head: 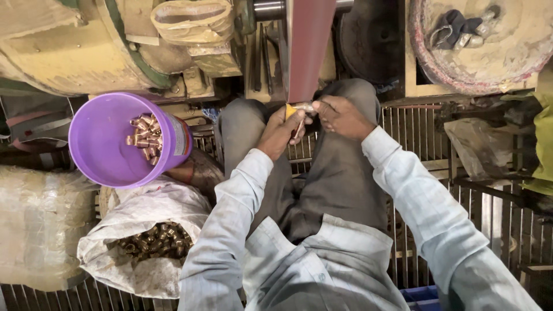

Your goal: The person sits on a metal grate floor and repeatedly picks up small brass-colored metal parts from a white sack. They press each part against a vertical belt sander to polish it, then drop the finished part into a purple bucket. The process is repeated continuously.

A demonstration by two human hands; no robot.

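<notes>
Pressing a brass fitting (pixel 302 107) against the belt's (pixel 309 46) edge — both hands (pixel 340 117) touching.

I see a glossy purple plastic bucket (pixel 109 141) of shiny brass fittings (pixel 147 138), a matt reddish abrasive belt (pixel 310 46), and a rough, dusty woven sack (pixel 144 230).

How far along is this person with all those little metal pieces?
Hard to say exactly. The purple bucket holds only a small heap of shiny fittings, which may be finished ones. In hand: the left hand and right hand press one small fitting against the red belt. The white sack is open with many duller pieces inside, so plenty seems left.
</notes>
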